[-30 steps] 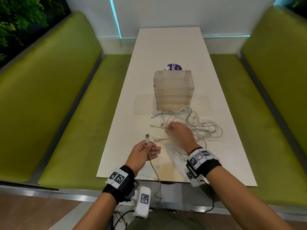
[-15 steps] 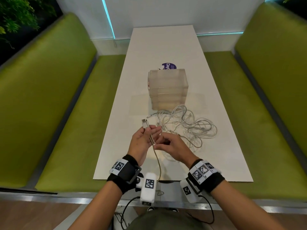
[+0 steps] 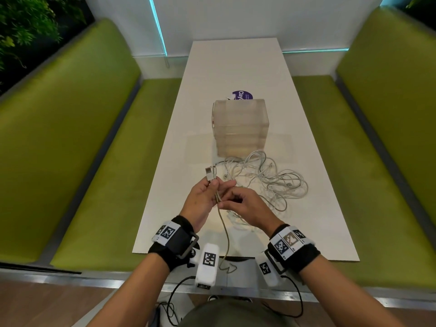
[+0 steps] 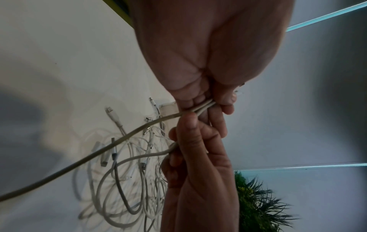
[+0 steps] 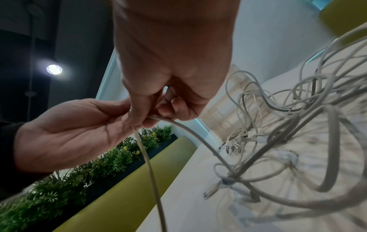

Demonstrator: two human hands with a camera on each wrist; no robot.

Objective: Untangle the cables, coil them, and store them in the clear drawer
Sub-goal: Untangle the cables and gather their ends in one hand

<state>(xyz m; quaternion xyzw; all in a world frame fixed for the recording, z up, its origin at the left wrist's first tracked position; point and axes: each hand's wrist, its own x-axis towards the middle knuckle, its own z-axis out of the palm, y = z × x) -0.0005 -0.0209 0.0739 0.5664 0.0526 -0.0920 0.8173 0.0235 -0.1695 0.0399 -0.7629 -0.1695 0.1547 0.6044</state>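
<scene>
A beige cable (image 3: 223, 228) is gripped by my left hand (image 3: 215, 185), with two connector ends (image 3: 210, 173) sticking up side by side above the fingers. My right hand (image 3: 224, 204) pinches the same cable just below the left hand. The cable hangs down past the table's near edge. In the left wrist view two strands (image 4: 204, 106) pass between the left fingers (image 4: 224, 102). The right wrist view shows my right fingertips (image 5: 139, 119) pinching the cable (image 5: 152, 180). A tangle of white cables (image 3: 266, 180) lies in front of the closed clear drawer unit (image 3: 240, 128).
The long white table (image 3: 236, 67) runs away from me between two green benches (image 3: 70, 149) (image 3: 377, 149). A purple round sticker (image 3: 243, 95) lies behind the drawer unit. Plants (image 3: 23, 24) stand at the far left.
My right hand left the tangle and came over to the cable at my left hand. My left hand moved forward, and a second connector end now stands beside the first.
</scene>
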